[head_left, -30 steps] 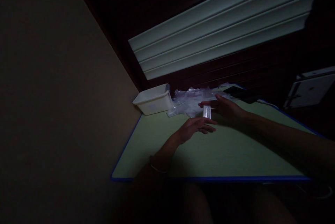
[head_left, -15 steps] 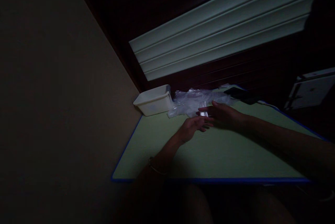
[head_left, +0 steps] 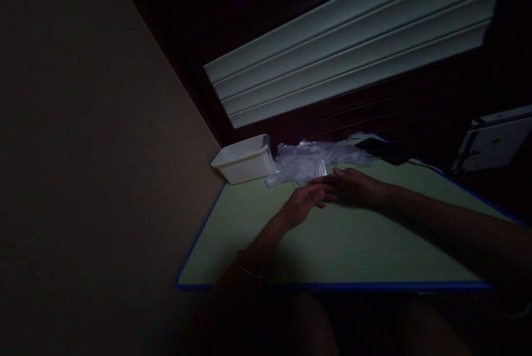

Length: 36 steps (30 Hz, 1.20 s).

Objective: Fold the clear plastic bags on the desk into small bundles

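Observation:
My left hand (head_left: 302,205) and my right hand (head_left: 354,186) meet above the middle of the table, their fingers overlapping. A small shiny clear plastic piece (head_left: 321,168) sticks up behind the fingers, and its lower part is hidden by them. Both hands look closed around it, though the dim light blurs the exact grip. Just beyond lies a crumpled heap of clear plastic bags (head_left: 297,171). A cord or bracelet circles my left wrist.
The pale green table (head_left: 332,250) has a blue edge. A white plastic bin (head_left: 249,168) stands at its back left, beside the wall. A dark flat object (head_left: 384,151) lies at the back right with a white cable (head_left: 424,165). Slatted panels rise behind.
My right fingers have turned down and inward over my left fingers. Less of the shiny plastic piece shows now. The bin and the heap of bags have stayed put.

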Each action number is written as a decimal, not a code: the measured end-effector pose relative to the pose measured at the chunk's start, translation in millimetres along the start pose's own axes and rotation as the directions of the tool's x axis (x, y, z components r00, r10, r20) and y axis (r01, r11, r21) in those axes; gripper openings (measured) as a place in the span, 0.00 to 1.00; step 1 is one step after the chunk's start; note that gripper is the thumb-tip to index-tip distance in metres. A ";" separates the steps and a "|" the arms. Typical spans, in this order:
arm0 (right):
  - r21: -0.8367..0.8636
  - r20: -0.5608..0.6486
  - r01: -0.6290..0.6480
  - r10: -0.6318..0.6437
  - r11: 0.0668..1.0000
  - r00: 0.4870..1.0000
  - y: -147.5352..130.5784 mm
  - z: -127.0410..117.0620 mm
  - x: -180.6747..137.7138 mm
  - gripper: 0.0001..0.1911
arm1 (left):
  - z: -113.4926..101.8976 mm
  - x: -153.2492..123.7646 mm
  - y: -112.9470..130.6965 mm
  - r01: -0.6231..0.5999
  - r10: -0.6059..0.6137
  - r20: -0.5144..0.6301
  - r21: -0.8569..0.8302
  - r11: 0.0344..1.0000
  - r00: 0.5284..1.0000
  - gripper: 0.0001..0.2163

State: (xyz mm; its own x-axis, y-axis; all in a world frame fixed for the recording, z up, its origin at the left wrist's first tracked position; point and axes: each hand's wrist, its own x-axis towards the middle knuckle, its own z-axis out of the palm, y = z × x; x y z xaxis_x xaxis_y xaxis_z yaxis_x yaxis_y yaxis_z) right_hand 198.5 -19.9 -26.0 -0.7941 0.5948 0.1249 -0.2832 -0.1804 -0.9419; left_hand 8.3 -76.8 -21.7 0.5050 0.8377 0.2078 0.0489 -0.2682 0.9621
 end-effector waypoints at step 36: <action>-0.199 -0.231 0.226 -0.269 0.954 0.935 -30.2 -1.9 -3.9 0.26 | 8.6 -10.2 14.9 0.066 -0.089 0.102 0.210 0.975 0.991 0.25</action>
State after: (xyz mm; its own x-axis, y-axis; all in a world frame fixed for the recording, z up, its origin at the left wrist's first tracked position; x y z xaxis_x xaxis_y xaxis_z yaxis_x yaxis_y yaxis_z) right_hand 211.2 -15.2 1.4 -0.5417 0.7858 0.2984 -0.3421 0.1182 -0.9322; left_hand 11.4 -93.4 -11.0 0.5838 0.8054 0.1025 0.2620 -0.3063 0.9152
